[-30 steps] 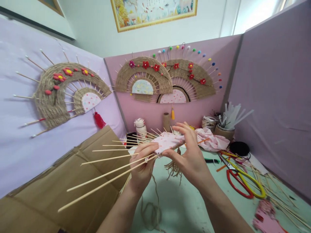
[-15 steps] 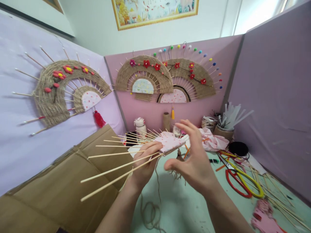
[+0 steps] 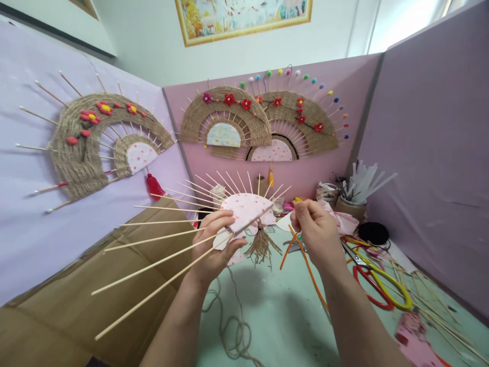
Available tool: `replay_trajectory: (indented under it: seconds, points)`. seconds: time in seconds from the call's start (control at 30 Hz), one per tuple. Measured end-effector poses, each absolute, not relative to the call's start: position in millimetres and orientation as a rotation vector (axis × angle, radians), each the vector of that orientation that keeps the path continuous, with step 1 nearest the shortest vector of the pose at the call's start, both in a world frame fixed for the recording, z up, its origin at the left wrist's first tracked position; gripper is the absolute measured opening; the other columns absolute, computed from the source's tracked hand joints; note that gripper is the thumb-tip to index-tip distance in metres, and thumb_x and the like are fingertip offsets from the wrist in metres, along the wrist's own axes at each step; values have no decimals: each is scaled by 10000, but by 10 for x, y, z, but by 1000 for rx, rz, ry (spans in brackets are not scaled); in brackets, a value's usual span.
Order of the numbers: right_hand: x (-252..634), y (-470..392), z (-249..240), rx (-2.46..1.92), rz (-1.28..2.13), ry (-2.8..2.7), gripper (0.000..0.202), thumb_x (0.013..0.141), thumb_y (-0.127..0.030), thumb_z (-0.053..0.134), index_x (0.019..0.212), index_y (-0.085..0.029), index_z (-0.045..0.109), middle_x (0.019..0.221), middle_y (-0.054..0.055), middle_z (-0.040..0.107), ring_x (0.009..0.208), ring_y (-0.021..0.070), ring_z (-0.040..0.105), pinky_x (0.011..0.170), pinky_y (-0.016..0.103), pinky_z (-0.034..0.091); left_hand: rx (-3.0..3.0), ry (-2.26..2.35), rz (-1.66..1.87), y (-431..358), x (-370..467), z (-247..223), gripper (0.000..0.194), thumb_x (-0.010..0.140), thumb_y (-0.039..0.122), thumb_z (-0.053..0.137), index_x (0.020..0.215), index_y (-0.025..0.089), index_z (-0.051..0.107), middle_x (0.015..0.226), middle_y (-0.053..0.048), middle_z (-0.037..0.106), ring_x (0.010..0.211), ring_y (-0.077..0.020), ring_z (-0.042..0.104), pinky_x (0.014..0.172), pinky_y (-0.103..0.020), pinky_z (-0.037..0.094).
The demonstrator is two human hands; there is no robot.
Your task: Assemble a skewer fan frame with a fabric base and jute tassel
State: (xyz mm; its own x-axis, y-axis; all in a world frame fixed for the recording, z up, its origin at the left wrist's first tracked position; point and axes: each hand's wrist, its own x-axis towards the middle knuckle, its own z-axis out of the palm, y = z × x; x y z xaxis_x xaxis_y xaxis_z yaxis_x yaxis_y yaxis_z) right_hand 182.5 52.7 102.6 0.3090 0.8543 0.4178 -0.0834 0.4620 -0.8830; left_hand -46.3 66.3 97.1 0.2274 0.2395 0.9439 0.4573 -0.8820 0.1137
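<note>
My left hand point(image 3: 212, 242) is closed on the straight-edge corner of a half-round fan frame point(image 3: 250, 209), covered in white-pink cloth with red dots. Thin wooden sticks point(image 3: 153, 260) spread from its curved rim to the left and up. Beneath the frame shows a brown twine tassel point(image 3: 261, 247). To the right of the fan, apart from it, my right hand point(image 3: 315, 232) is pinched shut; whatever its fingertips hold, if anything, is hidden. Orange strips point(image 3: 305, 255) show just below that hand. A loose length of twine point(image 3: 235, 331) lies coiled on the table under my left hand.
Scissors with red and yellow handles point(image 3: 382, 285) lie at the right beside scattered sticks point(image 3: 439, 316). A container of white strips point(image 3: 351, 204) stands behind a black round object point(image 3: 374, 233). Brown cardboard point(image 3: 76, 295) leans at left. Finished woven fans point(image 3: 225, 109) hang on the partitions.
My left hand has moved left and tilted the fan frame, so its cloth face shows more. My right hand has gone from spread fingers near the fan to a pinch farther right.
</note>
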Motion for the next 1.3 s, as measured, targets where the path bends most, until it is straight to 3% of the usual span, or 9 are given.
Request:
replay_trajectory:
  seconds: [0.23, 0.37, 0.43, 0.53, 0.67, 0.9, 1.03, 1.2, 1.3]
  points:
    - [1829, 831, 779, -797, 1190, -981, 367, 611, -392, 861, 816, -179, 644, 738, -4, 708, 614, 104, 614, 621, 236, 490, -2237, -614, -1839, 649, -482, 964, 339, 810, 337, 750, 1097, 220, 614, 1085, -73, 674, 1024, -228, 657, 916, -426, 538]
    - [1786, 825, 771, -665, 1531, -916, 362, 733, -465, 783, 920, -177, 668, 975, 91, 757, 853, 185, 726, 811, 339, 570, -2280, -604, -1843, 634, -466, 974, 327, 813, 338, 744, 1093, 226, 615, 1080, -72, 680, 1016, -227, 661, 903, -420, 544]
    - [1762, 820, 773, -616, 1645, -844, 309, 818, -460, 708, 932, -175, 671, 914, 78, 767, 820, 182, 740, 782, 334, 591, -2350, -582, -1808, 626, -452, 973, 328, 817, 338, 739, 1098, 224, 615, 1084, -81, 683, 1026, -234, 661, 901, -420, 548]
    - [1732, 843, 763, -562, 1725, -717, 137, 852, -286, 693, 931, -178, 668, 802, 28, 771, 693, 139, 736, 675, 252, 604, -2448, -549, -1738, 626, -418, 942, 354, 822, 337, 737, 1138, 227, 619, 1140, -102, 682, 1092, -257, 650, 934, -442, 546]
    - [1685, 875, 764, -482, 1736, -568, 87, 856, -150, 658, 938, -178, 661, 803, 3, 779, 671, 112, 734, 637, 187, 605, -2435, -659, -1943, 637, -345, 822, 533, 837, 377, 718, 1331, 278, 543, 1411, -144, 536, 1204, -286, 605, 866, -409, 596]
    - [1588, 850, 812, -423, 1753, -406, 127, 884, -106, 589, 981, -158, 652, 792, 12, 778, 630, 114, 729, 595, 186, 616, -2305, -688, -2183, 598, -249, 786, 596, 783, 365, 776, 1328, 302, 543, 1535, -142, 372, 836, -164, 725, 722, -326, 633]
    - [1567, 853, 823, -383, 1681, -354, 155, 868, -113, 621, 1000, -190, 651, 828, -2, 783, 683, 117, 737, 620, 184, 622, -1996, -654, -2520, 646, -208, 846, 649, 789, 290, 781, 1334, 344, 433, 1550, -110, 289, 813, -113, 712, 725, -296, 623]
    - [1503, 826, 840, -382, 1601, -348, 124, 883, -143, 632, 987, -204, 655, 835, -3, 786, 701, 126, 737, 637, 216, 634, -2438, -960, -2744, 817, -143, 716, 535, 750, 373, 802, 1212, 248, 562, 1232, -98, 640, 1059, -210, 679, 874, -316, 585]
    - [1433, 792, 843, -399, 1584, -372, 90, 873, -160, 660, 958, -188, 664, 841, 3, 784, 703, 123, 733, 650, 220, 633, -2702, -1163, -2897, 823, -57, 662, 521, 683, 437, 836, 1108, 197, 654, 1182, -116, 701, 1123, -270, 654, 969, -387, 540]
